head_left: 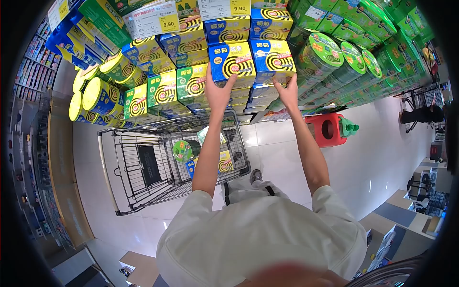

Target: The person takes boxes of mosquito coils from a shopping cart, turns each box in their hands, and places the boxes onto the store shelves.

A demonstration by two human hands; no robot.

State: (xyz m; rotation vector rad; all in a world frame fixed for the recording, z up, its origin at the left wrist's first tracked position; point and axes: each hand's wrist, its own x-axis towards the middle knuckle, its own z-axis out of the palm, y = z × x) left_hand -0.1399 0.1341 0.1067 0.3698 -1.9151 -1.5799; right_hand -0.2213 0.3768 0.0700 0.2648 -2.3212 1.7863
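Two blue and yellow boxes with black spiral prints stand side by side at the front of a stacked display. On the left box [232,61], my left hand [219,91] grips the left side and lower front, thumb on the face. The right box [274,59] has my right hand [287,92] at its lower right corner, fingers partly hidden behind it and thumb at the bottom edge. The boxes touch each other and sit on top of more boxes of the same kind.
A shopping cart [122,165] holding a green tub [182,150] and boxes stands below left. Green tubs [326,49] are stacked at right, yellow-lidded tubs [101,98] at left. A red container [327,130] stands on the floor. A person [423,115] is far right.
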